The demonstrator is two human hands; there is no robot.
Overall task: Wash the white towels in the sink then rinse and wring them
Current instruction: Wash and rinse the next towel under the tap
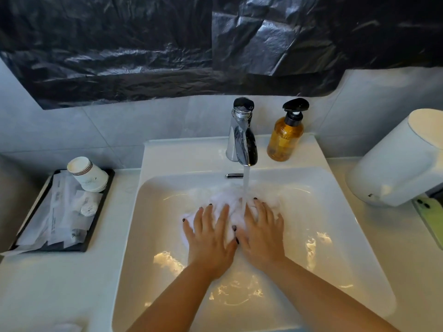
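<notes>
White towel (226,202) lies bunched in the sink (335,212) under the faucet (242,137); I see left hand (209,238) and right hand (262,236) pressing it, fingers spread flat.

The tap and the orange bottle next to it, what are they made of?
The tap looks like shiny chromed metal: it mirrors the room in dark and bright streaks. The orange bottle is see-through and amber, so glass or clear plastic; the picture cannot settle which. Its pump top looks like black plastic with a smooth, slightly glossy surface.
</notes>
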